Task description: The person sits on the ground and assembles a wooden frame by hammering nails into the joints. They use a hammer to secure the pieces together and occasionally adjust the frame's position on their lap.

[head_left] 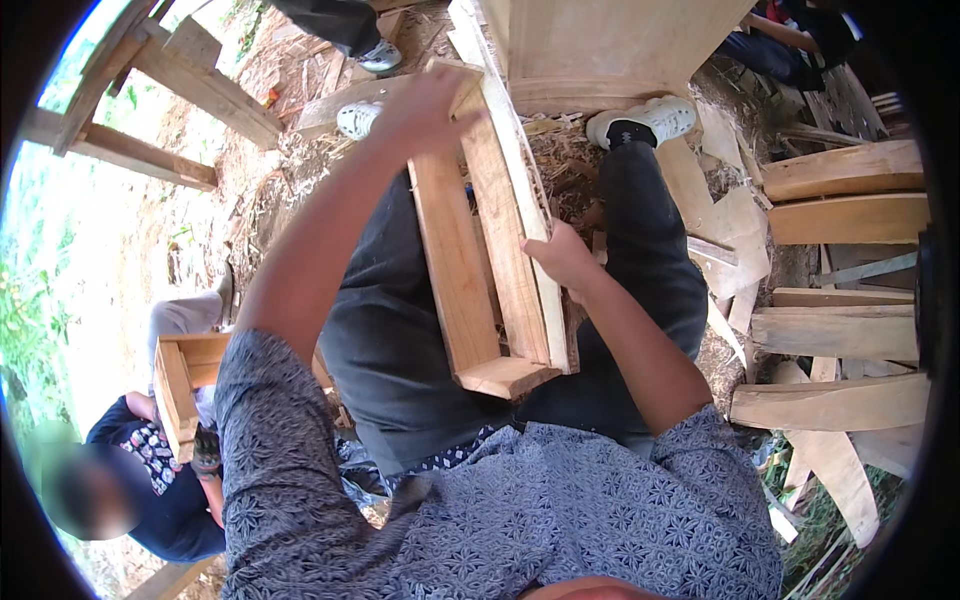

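A narrow, open wooden frame [445,270] rests lengthwise over my lap, between my thighs. Its near end piece [505,378] lies close to my waist. Along the frame's right side runs a long, pale wooden strip [520,170] with a rough, splintered edge. My right hand [562,258] is closed round this strip and the frame's side, about two thirds of the way toward me. At the frame's far end, my left hand [425,112] reaches across with fingers and thumb spread; it is slightly blurred, and whether it touches the wood is unclear.
A large wooden panel [600,45] stands ahead of my feet. Curved wooden pieces [840,330] are stacked at the right. Wooden framework [165,95] stands at the far left. At lower left a person [160,500] holds a wooden frame [177,390]. Shavings and offcuts cover the ground.
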Action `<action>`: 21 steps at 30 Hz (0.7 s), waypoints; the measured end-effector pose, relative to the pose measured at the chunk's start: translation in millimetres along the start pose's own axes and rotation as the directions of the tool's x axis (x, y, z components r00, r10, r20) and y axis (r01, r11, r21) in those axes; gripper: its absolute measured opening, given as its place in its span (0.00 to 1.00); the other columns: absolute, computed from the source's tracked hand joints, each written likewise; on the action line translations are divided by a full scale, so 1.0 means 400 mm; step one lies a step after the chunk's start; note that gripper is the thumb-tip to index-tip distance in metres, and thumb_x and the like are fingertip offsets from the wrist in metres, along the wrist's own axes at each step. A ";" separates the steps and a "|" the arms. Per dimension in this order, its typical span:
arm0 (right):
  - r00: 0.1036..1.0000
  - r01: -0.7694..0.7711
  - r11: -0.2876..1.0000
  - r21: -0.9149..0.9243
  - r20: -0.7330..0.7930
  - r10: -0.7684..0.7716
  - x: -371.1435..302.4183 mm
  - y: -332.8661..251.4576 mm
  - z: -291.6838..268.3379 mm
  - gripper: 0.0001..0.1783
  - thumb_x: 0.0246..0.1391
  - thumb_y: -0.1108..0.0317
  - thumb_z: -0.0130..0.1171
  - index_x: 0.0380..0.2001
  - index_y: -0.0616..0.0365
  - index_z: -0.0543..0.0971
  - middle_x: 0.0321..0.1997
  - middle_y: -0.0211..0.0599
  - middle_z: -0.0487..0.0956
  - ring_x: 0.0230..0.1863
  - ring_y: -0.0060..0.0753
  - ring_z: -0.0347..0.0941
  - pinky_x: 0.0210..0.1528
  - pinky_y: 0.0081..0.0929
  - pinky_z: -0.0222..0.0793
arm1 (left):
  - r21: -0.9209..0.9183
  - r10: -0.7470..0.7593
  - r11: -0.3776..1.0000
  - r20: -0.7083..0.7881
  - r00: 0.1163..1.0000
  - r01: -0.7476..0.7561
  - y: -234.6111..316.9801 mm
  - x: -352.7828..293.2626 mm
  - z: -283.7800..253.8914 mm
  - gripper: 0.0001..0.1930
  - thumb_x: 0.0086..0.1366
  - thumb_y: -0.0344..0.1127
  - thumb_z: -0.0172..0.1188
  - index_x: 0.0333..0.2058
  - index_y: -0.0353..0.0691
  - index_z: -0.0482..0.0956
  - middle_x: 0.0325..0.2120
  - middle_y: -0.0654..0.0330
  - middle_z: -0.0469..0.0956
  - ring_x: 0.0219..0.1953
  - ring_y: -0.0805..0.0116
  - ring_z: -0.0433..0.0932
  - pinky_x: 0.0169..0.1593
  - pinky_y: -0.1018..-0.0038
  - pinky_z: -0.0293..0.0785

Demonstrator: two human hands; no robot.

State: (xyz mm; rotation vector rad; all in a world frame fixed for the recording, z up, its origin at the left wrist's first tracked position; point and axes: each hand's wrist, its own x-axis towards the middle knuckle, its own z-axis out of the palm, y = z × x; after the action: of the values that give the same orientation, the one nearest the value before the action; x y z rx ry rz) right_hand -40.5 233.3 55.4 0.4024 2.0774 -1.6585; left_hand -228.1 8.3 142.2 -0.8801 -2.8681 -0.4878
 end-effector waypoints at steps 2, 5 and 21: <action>1.000 -0.017 0.998 0.064 0.019 0.016 -0.021 -0.026 0.005 0.26 0.59 0.68 0.61 0.58 0.68 0.73 0.51 0.47 0.82 0.51 0.37 0.79 0.57 0.35 0.72 | 0.255 0.079 0.965 -0.066 0.995 -0.060 -0.087 0.125 0.052 0.31 0.65 0.55 0.64 0.59 0.42 0.75 0.63 0.49 0.71 0.65 0.51 0.71 0.64 0.51 0.68; 0.999 -0.022 0.974 0.225 0.039 0.013 -0.014 -0.005 0.004 0.28 0.59 0.70 0.59 0.62 0.68 0.69 0.56 0.49 0.79 0.56 0.38 0.77 0.61 0.34 0.69 | 0.348 -0.013 0.937 0.075 0.997 -0.014 -0.093 0.250 0.106 0.26 0.64 0.48 0.65 0.58 0.44 0.75 0.59 0.52 0.76 0.61 0.52 0.74 0.62 0.53 0.71; 0.998 -0.040 0.957 0.286 0.062 0.023 0.009 0.028 0.006 0.33 0.58 0.68 0.56 0.67 0.64 0.66 0.61 0.54 0.77 0.62 0.45 0.74 0.66 0.39 0.65 | 0.186 -0.056 0.982 0.403 0.913 -0.022 -0.157 0.369 0.140 0.23 0.62 0.37 0.68 0.55 0.54 0.75 0.42 0.47 0.83 0.46 0.49 0.83 0.48 0.56 0.78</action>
State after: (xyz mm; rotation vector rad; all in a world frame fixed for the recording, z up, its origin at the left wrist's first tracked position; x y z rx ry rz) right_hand -37.9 233.4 43.7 0.4705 1.7819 -1.9352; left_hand -385.6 55.8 100.0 -1.0286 -3.2232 -0.0275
